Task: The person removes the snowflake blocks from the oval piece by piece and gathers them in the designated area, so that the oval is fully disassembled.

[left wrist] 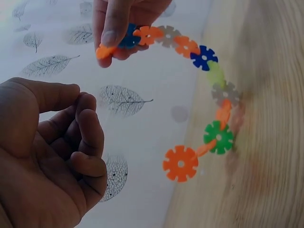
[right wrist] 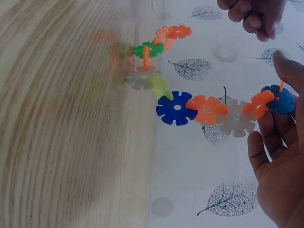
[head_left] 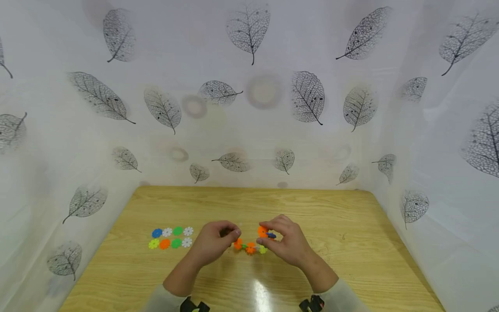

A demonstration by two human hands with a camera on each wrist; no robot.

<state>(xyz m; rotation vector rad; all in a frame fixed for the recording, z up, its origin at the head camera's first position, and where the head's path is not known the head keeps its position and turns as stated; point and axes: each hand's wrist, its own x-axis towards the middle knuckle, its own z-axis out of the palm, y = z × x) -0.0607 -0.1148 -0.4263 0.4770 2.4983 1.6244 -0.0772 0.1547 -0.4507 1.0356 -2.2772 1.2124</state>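
Note:
A chain of slotted plastic discs [head_left: 251, 248] hangs from my right hand [head_left: 287, 242] in a curve over the table. Thumb and fingers of that hand pinch the orange end disc [left wrist: 105, 51], with a blue disc [right wrist: 280, 99] right beside it. At the chain's free end, another orange disc [left wrist: 180, 164] joins a green disc [left wrist: 218, 137]. My left hand [head_left: 214, 242] is raised left of the chain and apart from it. In the left wrist view its fingers are curled, thumb against fingertip, and nothing shows between them.
Loose discs lie in two rows on the left of the wooden table [head_left: 331, 216], among them a blue disc [head_left: 157, 233], a yellow disc [head_left: 153, 243] and a white disc [head_left: 187, 242]. A leaf-printed white sheet [head_left: 265, 134] surrounds the table's back and sides.

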